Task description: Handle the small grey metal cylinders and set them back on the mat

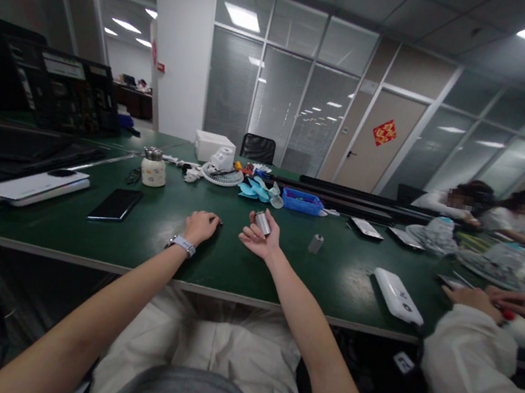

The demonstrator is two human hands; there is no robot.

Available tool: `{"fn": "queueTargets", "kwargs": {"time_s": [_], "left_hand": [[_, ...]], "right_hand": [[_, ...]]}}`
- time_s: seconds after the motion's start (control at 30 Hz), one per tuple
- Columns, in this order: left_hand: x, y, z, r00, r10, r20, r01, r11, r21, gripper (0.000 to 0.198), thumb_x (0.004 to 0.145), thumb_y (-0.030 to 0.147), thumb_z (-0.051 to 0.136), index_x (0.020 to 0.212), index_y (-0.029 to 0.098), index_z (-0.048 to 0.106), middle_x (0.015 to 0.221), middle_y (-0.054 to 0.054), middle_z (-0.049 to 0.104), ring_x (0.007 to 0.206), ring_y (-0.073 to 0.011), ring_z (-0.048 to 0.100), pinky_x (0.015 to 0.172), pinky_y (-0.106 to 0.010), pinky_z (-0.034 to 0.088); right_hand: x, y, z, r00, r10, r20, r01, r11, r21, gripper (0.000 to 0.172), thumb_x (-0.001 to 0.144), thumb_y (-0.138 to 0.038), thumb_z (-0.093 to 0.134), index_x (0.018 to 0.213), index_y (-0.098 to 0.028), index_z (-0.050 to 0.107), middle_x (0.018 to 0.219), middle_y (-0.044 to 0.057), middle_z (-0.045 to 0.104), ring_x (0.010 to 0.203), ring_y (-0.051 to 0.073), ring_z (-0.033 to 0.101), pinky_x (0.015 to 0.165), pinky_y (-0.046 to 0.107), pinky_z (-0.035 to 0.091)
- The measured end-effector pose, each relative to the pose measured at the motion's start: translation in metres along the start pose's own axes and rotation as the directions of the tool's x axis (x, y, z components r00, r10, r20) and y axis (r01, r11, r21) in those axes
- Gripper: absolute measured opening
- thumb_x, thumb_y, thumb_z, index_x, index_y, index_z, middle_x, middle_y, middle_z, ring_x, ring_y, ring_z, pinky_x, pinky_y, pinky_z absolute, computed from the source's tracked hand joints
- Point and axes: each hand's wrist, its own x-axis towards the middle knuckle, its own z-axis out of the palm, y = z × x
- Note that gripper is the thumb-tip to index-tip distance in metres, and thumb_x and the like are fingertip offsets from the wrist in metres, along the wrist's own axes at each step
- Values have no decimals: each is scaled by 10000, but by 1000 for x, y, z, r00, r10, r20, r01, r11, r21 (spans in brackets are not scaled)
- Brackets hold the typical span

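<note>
My right hand is raised a little over the green table, palm up, with its fingers wrapped round a silver metal cylinder. A second silver cylinder stands upright on the table to the right of that hand. My left hand, with a watch on its wrist, rests on the tabletop with fingers curled. A small dark bit shows at its fingertips, too small to name. Left of it lies a black phone.
Behind my hands are light-blue fan blades, a white fan grille and a blue tray. A patterned jar stands back left. A white power bank lies right, beside a co-worker's sleeve. The table's front edge is near me.
</note>
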Motion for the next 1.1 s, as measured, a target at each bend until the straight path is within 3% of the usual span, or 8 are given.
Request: {"fn": "queueTargets", "kwargs": {"time_s": [0.27,0.53,1.1], "left_hand": [[0,0,0,1000,2,8,-1,1000,-15,423,875,480,367,993,294,728,1130,-74,666,1045,-298,543,843,-406,418],[-2,3,-4,1000,-6,20,7,999,-48,403,878,462,394,992,277,734,1141,-91,662,1045,-307,536,849,-406,403],[0,0,-1,1000,7,2,-7,997,-72,395,873,466,405,966,275,739,1125,-109,664,1034,-334,543,833,-438,403]], "right_hand": [[-1,-3,-2,996,-92,-19,93,993,67,447,905,-558,349,869,-204,620,365,-99,206,393,102,181,542,259,319],[1,-2,-6,984,-88,157,49,971,233,495,932,-540,289,869,-182,625,350,-108,228,386,93,164,547,258,299],[3,-1,-7,989,-21,145,0,990,142,493,932,-534,288,801,-178,602,341,-113,201,360,84,126,504,238,277]]}}
